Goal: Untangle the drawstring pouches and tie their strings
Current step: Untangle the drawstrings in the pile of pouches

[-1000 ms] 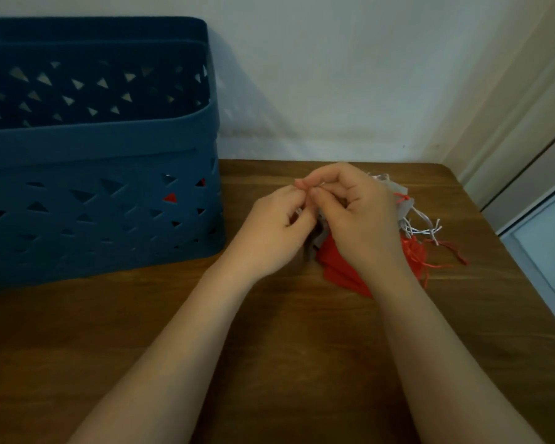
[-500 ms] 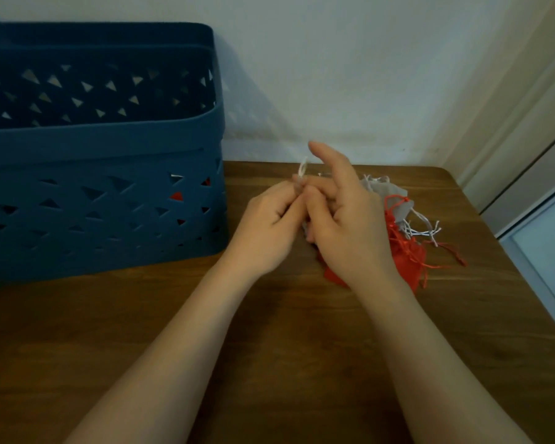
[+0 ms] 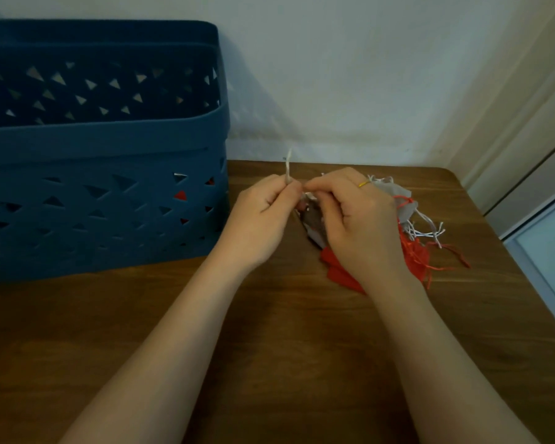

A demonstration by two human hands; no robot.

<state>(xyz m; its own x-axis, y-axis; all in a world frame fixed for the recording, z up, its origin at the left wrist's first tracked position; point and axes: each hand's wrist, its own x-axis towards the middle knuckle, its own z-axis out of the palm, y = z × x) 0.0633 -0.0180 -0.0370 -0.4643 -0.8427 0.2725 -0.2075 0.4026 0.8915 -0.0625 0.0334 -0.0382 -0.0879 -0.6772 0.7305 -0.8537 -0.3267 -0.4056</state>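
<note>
Two bare forearms reach across a wooden table. Left hand pinches a pale string, its end sticking up. Right hand curls its fingers on a grey pouch. More pouches, red and grey, lie tangled just beyond it. They look light and limp; best gripped by the cords. Behind, left, stands a blue basket.
</note>
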